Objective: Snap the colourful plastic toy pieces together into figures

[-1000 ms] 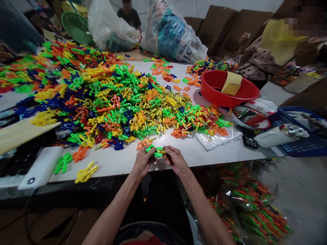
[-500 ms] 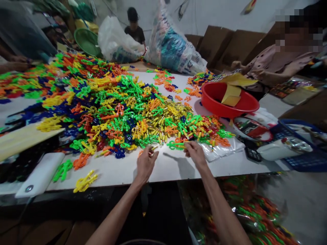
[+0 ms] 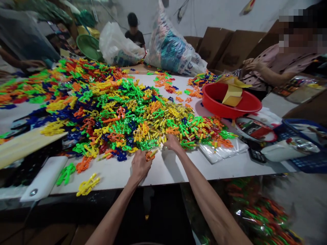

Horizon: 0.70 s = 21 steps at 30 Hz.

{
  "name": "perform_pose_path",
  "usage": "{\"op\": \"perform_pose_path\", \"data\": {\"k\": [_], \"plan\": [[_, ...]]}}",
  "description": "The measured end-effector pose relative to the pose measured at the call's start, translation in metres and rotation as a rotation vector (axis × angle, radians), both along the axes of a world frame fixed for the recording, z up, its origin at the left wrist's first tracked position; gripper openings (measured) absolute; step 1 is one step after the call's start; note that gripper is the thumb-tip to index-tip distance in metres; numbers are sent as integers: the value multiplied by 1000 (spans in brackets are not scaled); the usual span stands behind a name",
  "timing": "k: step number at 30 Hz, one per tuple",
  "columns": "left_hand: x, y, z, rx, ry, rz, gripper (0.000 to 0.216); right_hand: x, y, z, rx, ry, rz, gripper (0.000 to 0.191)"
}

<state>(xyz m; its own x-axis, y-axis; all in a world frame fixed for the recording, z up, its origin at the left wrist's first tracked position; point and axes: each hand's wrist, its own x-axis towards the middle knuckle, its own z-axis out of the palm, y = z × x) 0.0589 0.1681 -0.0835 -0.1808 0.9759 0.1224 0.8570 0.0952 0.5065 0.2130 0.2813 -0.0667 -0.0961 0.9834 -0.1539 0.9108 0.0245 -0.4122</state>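
Note:
My left hand (image 3: 140, 166) is closed around an orange plastic toy piece (image 3: 150, 156), and a thin yellow stick pokes out beside it. Just to the right, my right hand (image 3: 174, 143) has its fingers pinched together at the near edge of a heap of small yellow tubes (image 3: 160, 126); whatever it grips is hidden. Both hands are low over the white table (image 3: 163, 170). Around the tubes spreads a big pile of green, orange, yellow and blue plastic toy figures (image 3: 122, 119).
At right stand a red basin (image 3: 230, 105) with yellow card, a blue basket (image 3: 301, 160) and clear plastic bags (image 3: 222, 151). A white power bank (image 3: 44, 178) lies left. Large filled sacks (image 3: 173, 47) stand behind the pile. Other people sit around the table.
My right hand has moved left from the green toy pieces to the yellow tubes. My left hand has drawn slightly left and lower, and the orange piece in it shows more clearly.

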Motion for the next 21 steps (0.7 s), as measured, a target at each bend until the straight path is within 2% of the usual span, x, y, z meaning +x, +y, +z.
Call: {"op": "perform_pose_path", "data": {"k": [3, 5, 7, 8, 10, 13, 16, 19, 21], "plan": [[-1, -3, 3, -35, -353, -8, 22, 10, -17, -5, 9, 117, -19, 10], [-1, -5, 6, -127, -721, 38, 29, 12, -36, -8, -5, 400, -96, 13], [-1, -8, 9, -215, -1085, 92, 36, 13, -56, -10, -96, 779, -190, 17], [-1, -9, 9, -234, -1218, 108, 39, 13, -65, -11, -168, 944, -223, 18], [3, -9, 9, -206, -1324, 122, 42, 16, -77, -9, -300, 1194, -287, 20], [16, -6, 3, -175, -1154, 101, 34, 28, -84, -3, -372, 1417, -412, 22], [34, 1, 1, -113, -727, -65, 27, 47, -84, 2, -347, 1493, -468, 26], [42, 13, 9, 106, -169, -238, 35, 61, -91, 2, -295, 1385, -442, 35], [37, 24, 17, 181, 150, -258, 40, 62, -98, -1, -298, 1246, -410, 42]]}}
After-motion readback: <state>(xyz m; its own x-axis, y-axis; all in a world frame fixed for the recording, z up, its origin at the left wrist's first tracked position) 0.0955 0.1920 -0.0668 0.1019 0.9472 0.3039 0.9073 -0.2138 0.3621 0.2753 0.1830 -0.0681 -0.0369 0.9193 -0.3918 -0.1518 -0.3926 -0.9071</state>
